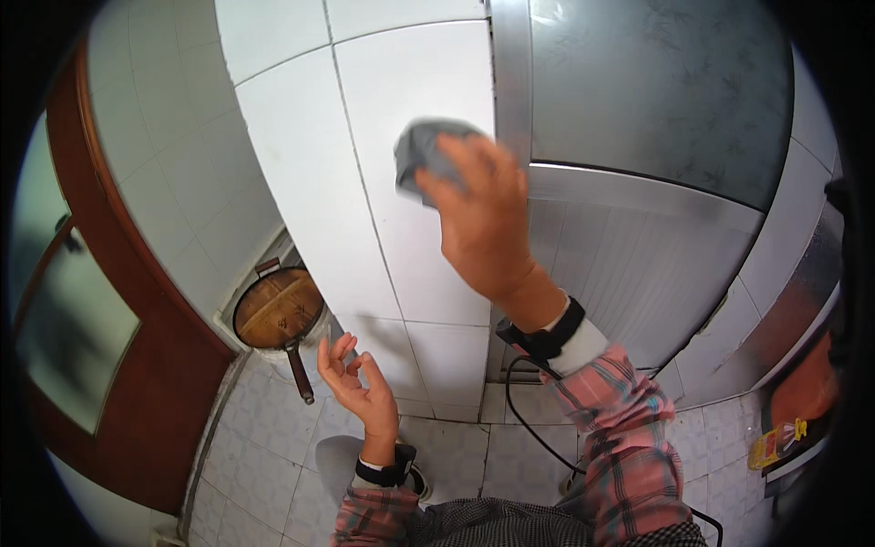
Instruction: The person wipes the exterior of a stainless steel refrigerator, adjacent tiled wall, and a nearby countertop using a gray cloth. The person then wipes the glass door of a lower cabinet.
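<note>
My right hand (487, 225) is raised in front of me, its fingers spread over a bunched grey cloth (420, 161) that lies against the white wall tiles (424, 267). Hand and cloth are slightly blurred. Just right of them runs the metal frame (513, 89) of a door with a frosted glass pane (649, 89). Lower and to the left, my left hand (360, 386) is held palm up with loosely curled fingers and nothing in it. Beyond its fingertips is a pan with a wooden lid (279, 308) and a dark handle.
A red-brown door (157, 383) with glass panes stands at the left. Patterned tiles (266, 465) cover the floor. At the lower right, a bottle with a yellow cap (772, 444) stands near a dark edge. A black cable (530, 437) hangs beside my right sleeve.
</note>
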### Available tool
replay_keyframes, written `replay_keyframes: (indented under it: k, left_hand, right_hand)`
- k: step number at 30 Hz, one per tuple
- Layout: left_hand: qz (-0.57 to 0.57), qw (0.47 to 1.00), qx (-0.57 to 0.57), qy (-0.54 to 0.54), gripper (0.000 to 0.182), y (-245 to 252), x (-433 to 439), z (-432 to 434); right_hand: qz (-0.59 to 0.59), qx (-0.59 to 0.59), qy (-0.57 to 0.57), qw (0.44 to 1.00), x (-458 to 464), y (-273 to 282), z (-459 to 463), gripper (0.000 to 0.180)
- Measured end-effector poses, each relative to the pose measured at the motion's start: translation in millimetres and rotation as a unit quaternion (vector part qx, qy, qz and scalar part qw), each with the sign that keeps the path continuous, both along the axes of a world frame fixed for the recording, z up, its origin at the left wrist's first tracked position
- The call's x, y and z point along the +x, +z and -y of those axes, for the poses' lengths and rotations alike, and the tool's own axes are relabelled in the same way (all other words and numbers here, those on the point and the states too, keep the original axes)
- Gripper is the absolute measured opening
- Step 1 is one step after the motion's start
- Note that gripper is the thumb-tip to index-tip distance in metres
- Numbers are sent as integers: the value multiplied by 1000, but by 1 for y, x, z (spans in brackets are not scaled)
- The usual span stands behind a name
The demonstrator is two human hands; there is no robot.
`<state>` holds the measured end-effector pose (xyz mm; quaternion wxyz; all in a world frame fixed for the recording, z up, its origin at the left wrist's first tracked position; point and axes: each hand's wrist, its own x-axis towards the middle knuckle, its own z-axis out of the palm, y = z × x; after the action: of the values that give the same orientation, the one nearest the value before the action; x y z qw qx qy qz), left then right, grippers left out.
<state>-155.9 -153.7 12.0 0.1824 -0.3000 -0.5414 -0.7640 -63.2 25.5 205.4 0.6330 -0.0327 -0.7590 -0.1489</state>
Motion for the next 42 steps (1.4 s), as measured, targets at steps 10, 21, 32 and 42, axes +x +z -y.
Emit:
replay_keyframes:
  k: [10, 21, 32, 42]
  left_hand:
    - [-5, 998, -46, 38, 67, -7, -18, 26]
    - [75, 996, 39, 20, 62, -9, -26, 27]
    - [88, 995, 31, 29, 61, -8, -29, 40]
    - [137, 987, 84, 31, 60, -14, -42, 45]
  right_hand:
    - [302, 162, 14, 939, 6, -100, 5, 10]
    - [-67, 35, -21, 997, -112, 37, 40, 40]
    - [319, 156, 33, 934, -108, -59, 59, 12]
    - [211, 116, 49, 969, -149, -127, 77, 19]
